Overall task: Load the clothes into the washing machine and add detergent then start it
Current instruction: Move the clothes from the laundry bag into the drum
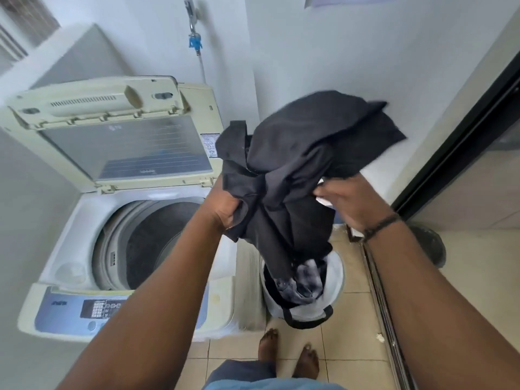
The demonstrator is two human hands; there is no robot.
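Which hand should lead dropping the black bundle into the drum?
Probably left. The left hand grips the black clothes right beside the open drum; the right hand holds the far side, above the laundry basket.

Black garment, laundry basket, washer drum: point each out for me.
black garment (298,153): head view, on the bunched cloth between both hands.
laundry basket (339,277): head view, on its white right rim.
washer drum (152,243): head view, on the dark inside of the tub.
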